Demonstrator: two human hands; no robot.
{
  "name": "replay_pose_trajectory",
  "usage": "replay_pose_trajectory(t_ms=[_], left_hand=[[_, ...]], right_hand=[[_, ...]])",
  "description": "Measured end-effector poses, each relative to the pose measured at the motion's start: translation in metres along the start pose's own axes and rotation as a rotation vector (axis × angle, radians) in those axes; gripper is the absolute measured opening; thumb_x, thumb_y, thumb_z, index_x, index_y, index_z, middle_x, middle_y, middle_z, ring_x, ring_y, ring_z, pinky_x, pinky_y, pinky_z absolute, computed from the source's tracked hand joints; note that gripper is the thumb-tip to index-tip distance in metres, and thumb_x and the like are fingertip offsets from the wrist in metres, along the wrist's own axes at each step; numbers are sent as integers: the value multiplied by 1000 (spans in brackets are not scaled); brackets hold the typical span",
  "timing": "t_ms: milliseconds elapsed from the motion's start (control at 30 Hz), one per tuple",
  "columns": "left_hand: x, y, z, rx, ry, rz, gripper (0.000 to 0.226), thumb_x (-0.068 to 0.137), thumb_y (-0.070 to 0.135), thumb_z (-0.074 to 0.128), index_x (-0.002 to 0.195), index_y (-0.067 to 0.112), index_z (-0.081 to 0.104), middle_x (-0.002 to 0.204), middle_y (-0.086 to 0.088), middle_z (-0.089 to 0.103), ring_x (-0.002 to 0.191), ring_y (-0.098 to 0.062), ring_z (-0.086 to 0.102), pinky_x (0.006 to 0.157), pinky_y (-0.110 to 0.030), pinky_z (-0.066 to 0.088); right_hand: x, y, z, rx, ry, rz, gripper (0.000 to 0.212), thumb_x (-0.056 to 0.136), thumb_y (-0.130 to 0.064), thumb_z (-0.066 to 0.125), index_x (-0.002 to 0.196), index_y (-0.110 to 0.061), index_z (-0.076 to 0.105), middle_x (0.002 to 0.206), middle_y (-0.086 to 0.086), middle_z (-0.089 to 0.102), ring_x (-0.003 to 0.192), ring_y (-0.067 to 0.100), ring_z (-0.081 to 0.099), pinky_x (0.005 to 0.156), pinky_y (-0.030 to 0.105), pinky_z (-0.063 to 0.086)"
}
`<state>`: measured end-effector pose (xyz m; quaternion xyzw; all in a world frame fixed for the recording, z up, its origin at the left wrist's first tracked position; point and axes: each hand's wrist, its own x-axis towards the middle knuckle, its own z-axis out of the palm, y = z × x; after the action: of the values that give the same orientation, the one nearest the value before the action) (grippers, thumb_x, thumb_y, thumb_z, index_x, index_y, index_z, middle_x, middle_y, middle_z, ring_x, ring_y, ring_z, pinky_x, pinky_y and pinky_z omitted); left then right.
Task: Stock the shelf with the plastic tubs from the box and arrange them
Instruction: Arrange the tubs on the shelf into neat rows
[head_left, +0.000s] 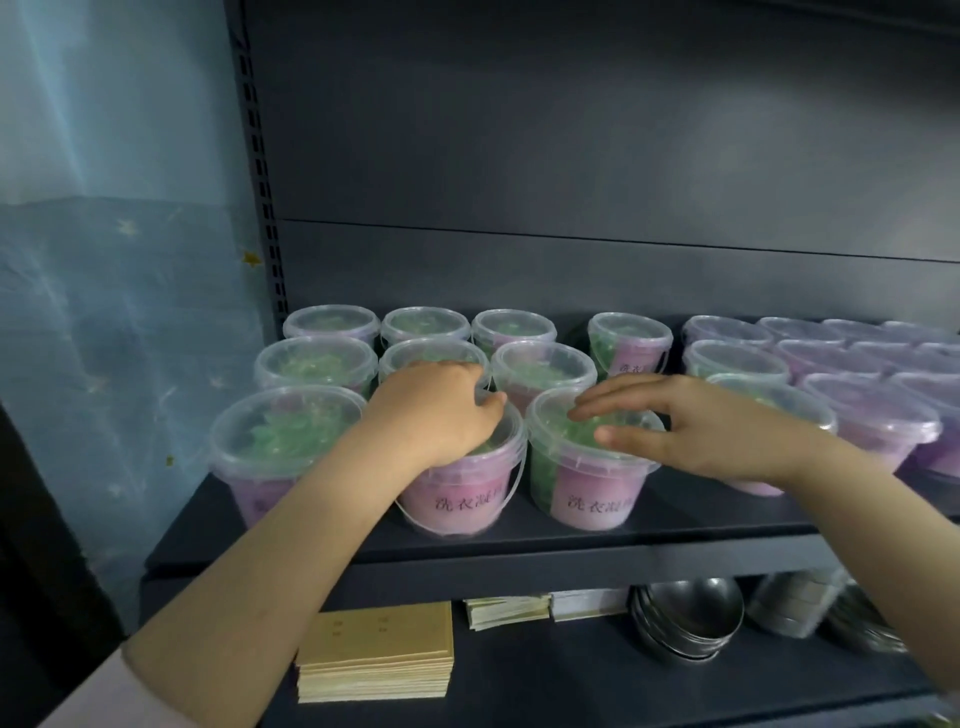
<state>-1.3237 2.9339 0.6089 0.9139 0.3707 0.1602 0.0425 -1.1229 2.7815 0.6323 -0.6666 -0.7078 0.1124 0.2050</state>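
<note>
While the shelf (675, 525) is filled with tubs (332, 325), two are handled.
Front tub (457, 493) is gripped by curled left hand (441, 410) fingers; neighbour tub (592, 488) just right of it is covered by straight, released right hand (717, 426) fingers.

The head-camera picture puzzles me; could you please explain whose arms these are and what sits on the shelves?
There is no machine here. A person wears one camera on the head, looking forward and down, so the arms are their own. The left hand curls over the lid of a front tub. The right hand is open, fingers straight above the next tub. Both tubs stand among rows of clear lidded tubs with green and pink contents on the dark shelf. Below lie yellow booklets and metal bowls.
</note>
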Motion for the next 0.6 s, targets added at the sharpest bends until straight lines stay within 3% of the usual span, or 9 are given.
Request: replay_pose_trajectory(t_ms=[67,200,267,400,467,533,600], left_hand=[[1,-1,0,-1,-10,3,50,91,59,34,127,30,52,122,4,62,100,-19,58,80,-36,50],[-2,0,-6,-105,1,-32,61,91,66,30,141,32,40,141,3,51,121,-21,53,91,-37,46],[-5,5,-13,-113,109,-50,65,91,67,30,147,34,29,145,2,47,126,-22,50,91,-38,45],[-16,32,-25,-62,401,124,51,94,55,39,137,29,50,139,8,53,128,-15,46,104,-35,38],[-25,57,-21,-112,354,226,47,94,54,37,132,32,54,138,15,52,128,-8,43,106,-30,34],[-32,84,-4,-117,267,272,49,91,54,34,131,34,55,138,20,51,129,-3,41,106,-25,30],[-34,104,18,-46,222,266,49,90,52,32,129,33,57,135,19,53,126,-6,45,104,-25,32]], right_hand=[[1,0,2,26,0,3,40,82,-56,54,117,-42,66,123,-37,56,121,-17,44,94,-2,29],[-4,3,0,46,9,7,46,83,-58,49,124,-42,61,130,-32,53,124,-16,42,100,3,30],[-11,10,-9,-6,52,8,48,83,-60,47,128,-45,56,134,-31,50,125,-16,40,104,7,30],[-42,47,-41,-115,172,42,45,84,-56,50,126,-41,59,131,-29,50,124,-17,39,101,0,22],[-62,73,-56,-156,211,102,46,80,-61,49,121,-43,61,126,-34,48,121,-12,43,101,5,23],[-79,98,-65,-192,223,131,47,76,-63,48,117,-44,61,119,-41,46,117,-6,47,94,0,25],[-88,115,-68,-201,203,134,46,75,-64,47,114,-45,61,116,-42,47,112,-8,50,93,-1,27]])
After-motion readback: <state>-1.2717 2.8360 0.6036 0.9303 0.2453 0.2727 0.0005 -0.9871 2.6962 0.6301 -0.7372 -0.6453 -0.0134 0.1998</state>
